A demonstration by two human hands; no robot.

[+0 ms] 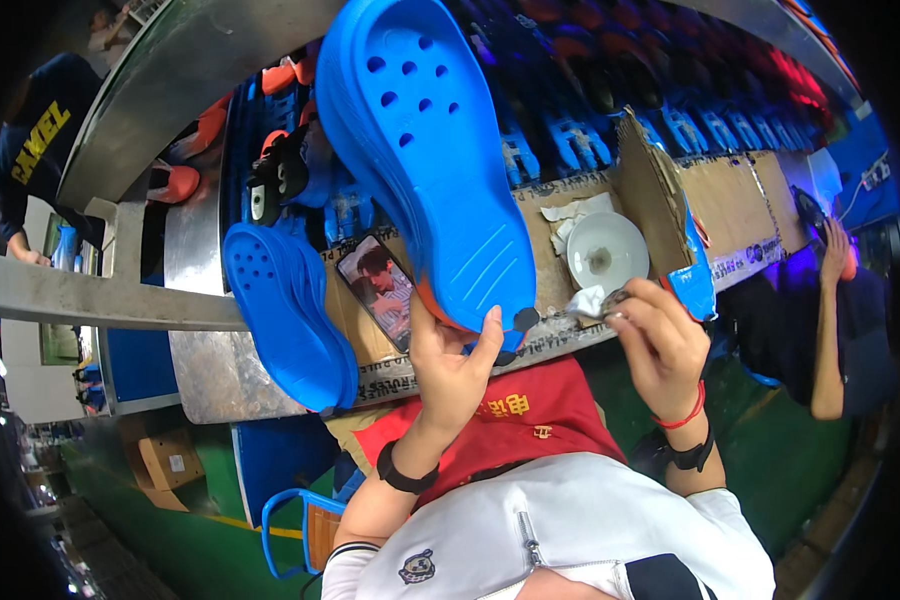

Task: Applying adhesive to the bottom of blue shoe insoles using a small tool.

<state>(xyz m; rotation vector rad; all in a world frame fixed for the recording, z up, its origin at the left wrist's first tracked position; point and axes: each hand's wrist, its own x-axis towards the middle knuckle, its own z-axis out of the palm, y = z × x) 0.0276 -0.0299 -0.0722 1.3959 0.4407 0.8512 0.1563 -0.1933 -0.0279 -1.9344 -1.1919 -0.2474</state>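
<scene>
Blue clog (425, 150) upright in left hand (450, 365) grip at heel; right hand (660, 340) pinches grey cloth (588, 301).

White zipped top, red apron, black wristbands

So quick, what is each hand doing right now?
Left hand: closed on the heel of the big blue clog.
Right hand: pinching a small silvery tool against the clog's heel.
</scene>
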